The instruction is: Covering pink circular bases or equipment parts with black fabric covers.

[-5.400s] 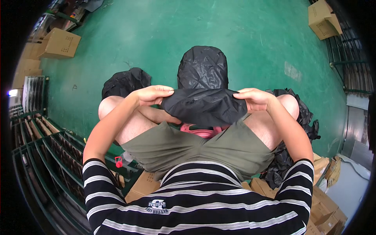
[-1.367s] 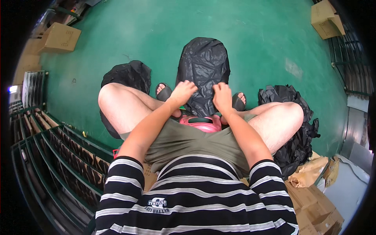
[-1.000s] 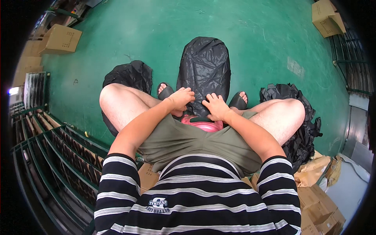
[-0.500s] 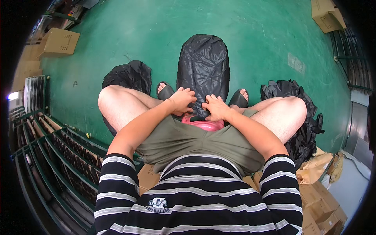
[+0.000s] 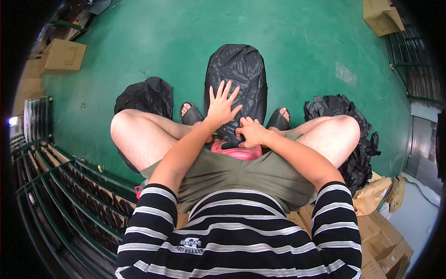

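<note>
At the far left, a green metal rack (image 5: 76, 188) stands on the green floor (image 5: 139, 37), with a cardboard box (image 5: 65, 56) farther off. A crumpled black heap (image 5: 147, 96) lies beyond the left knee. Next, the left hand (image 5: 223, 108) rests on the black cover (image 5: 238, 63), its fingers spread wide and grasping nothing. That cover, a rounded oblong (wrinkled and slightly shiny), lies on the floor between two dark sandals, its near end by a pink plastic piece (image 5: 245, 153) between the thighs. The right hand (image 5: 253, 133) is at that near end, fingers bent; whether they pinch the material I cannot tell. Farther right come a larger crumpled black pile (image 5: 341, 106) and, lower down, cardboard cartons (image 5: 381, 242).
</note>
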Demonstrator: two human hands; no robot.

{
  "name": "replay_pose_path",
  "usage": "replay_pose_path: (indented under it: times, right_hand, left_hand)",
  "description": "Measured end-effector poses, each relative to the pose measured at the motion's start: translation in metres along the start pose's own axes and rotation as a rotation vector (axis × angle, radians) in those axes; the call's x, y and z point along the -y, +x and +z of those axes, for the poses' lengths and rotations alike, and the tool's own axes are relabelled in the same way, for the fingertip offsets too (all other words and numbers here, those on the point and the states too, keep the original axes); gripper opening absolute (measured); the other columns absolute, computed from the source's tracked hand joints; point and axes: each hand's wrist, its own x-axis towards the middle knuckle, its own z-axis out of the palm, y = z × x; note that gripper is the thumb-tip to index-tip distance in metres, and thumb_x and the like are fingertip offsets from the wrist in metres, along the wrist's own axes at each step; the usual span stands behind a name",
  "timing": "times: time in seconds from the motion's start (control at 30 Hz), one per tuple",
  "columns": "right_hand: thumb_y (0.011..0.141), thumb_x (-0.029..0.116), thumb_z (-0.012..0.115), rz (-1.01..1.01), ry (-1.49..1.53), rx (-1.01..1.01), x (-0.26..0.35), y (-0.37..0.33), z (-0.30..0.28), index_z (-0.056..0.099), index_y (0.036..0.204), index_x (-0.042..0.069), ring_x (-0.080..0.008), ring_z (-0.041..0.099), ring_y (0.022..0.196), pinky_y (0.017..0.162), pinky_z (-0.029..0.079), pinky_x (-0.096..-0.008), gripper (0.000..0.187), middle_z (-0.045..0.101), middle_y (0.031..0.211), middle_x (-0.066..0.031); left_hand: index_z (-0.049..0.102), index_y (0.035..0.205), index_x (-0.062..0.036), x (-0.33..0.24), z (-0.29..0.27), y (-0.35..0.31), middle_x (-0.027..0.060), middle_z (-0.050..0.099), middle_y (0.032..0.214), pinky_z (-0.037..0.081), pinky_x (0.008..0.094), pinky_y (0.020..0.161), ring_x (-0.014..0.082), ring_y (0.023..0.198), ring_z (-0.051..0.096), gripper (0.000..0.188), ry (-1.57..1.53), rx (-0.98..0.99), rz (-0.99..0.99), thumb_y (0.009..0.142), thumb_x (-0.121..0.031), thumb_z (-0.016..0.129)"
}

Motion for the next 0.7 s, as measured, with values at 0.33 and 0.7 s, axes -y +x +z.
replay_pose_path:
  times: [0.33,0.7]
  right_hand:
    - [0.088,0.034,0.067,0.295,0.531,-0.847,-0.073,0.064,-0.123,0.069,0.086,0.002,-0.0171,0.064,0.07,0.065,0.05,-0.0337,0.032,0.068,0.076,-0.0114]
    - [0.101,0.041,0.041,0.641,0.435,-1.195,-0.134,0.139,-0.09,0.052,0.131,0.008,-0.0382,0.055,0.117,0.097,0.045,-0.0457,0.046,0.057,0.128,-0.0182]
  left_hand:
    - [0.057,0.117,-0.0059,0.022,-0.053,0.073,0.0147,0.055,0.119,0.033,0.0479,0.102,0.0301,0.117,0.051,0.048,-0.201,-0.348,-0.037,0.079,-0.032,0.068]
    - [0.054,0.129,-0.0051,0.089,0.032,0.122,0.0182,0.057,0.125,0.044,0.0411,0.1,0.0349,0.117,0.055,0.044,-0.521,-0.251,-0.647,0.1,-0.036,0.046]
